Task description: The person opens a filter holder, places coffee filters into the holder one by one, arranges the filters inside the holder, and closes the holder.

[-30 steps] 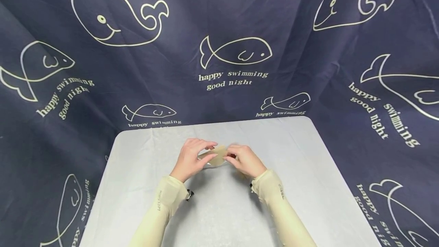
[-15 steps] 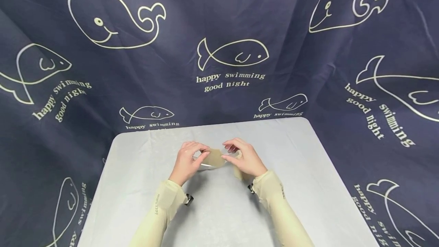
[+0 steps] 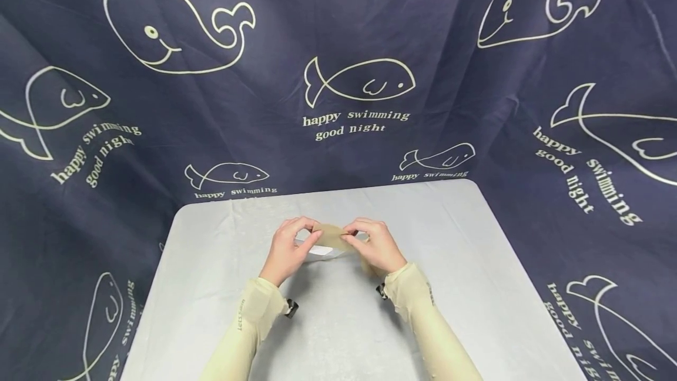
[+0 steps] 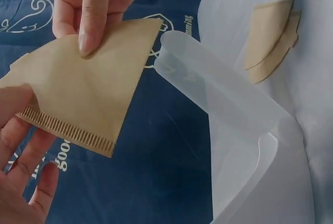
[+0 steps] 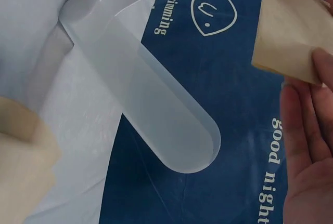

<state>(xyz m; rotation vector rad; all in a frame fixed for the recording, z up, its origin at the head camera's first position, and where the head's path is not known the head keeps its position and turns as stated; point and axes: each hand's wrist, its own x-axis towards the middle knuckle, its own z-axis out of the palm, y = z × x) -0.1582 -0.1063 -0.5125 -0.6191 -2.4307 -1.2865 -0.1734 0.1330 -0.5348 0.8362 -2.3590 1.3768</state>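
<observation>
A brown paper coffee filter [image 3: 331,237] is held up between both hands. My left hand [image 3: 287,246] pinches it on the left, near the crimped edge visible in the left wrist view. My right hand [image 3: 378,246] pinches the opposite side between thumb and fingers. Below the coffee filter stands a translucent plastic holder [image 4: 237,99] with a long, round-ended arm; the hands largely cover it in the head view. More brown coffee filters [image 4: 271,39] lie on the table to the right of the holder, mostly behind my right hand in the head view.
The table [image 3: 338,322] has a pale grey cover and rounded far corners. Dark blue curtain fabric [image 3: 359,34] with whale and fish outlines stands behind it and at both sides.
Half a second ago my right fingers were spread apart beside the coffee filter; now they have closed on its right side. The coffee filter has tilted, baring more of the pale holder below.
</observation>
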